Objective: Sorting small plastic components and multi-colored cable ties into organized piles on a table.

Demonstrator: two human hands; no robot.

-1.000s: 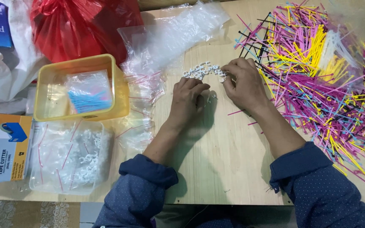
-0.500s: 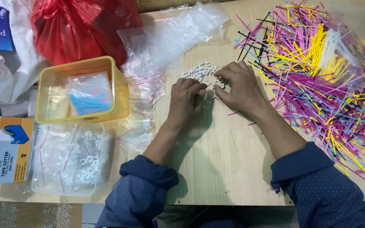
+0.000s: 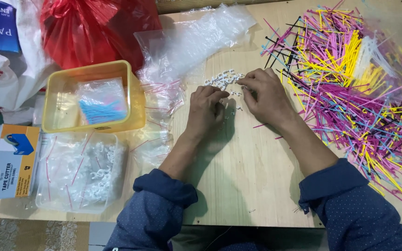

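A wooden board (image 3: 238,186) carries a wide heap of coloured cable ties (image 3: 350,88) at the right and a yellow tub (image 3: 56,93) at the left. Between them lies a small cluster of white plastic clips (image 3: 223,78). The left hand (image 3: 205,107), fingers curled together, rests just beside it; the right hand (image 3: 266,95) pinches at its edge. Sorting seems in hand; the next move calls for a fine pinch on one piece.

Right hand (image 3: 266,95) drawn back slightly from white clip pile (image 3: 224,79); left hand (image 3: 206,107) curled tighter.
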